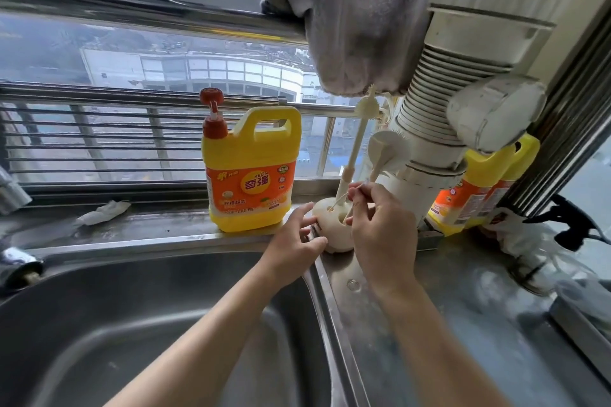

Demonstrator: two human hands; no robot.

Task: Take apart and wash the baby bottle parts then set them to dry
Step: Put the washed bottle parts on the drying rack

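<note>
A cream round brush stand sits on the steel ledge between the sink and the white pipe. A tall cream bottle brush stands upright in it, with a second brush with a disc-shaped head beside it. My right hand pinches a thin stick-like small brush over a hole in the stand. My left hand rests with spread fingers against the stand's left side. No baby bottle parts are visible.
A steel sink basin fills the lower left. A yellow dish soap jug stands on the ledge, and another yellow bottle sits behind the white ribbed drain pipe. A grey towel hangs above. A crumpled tissue lies at left.
</note>
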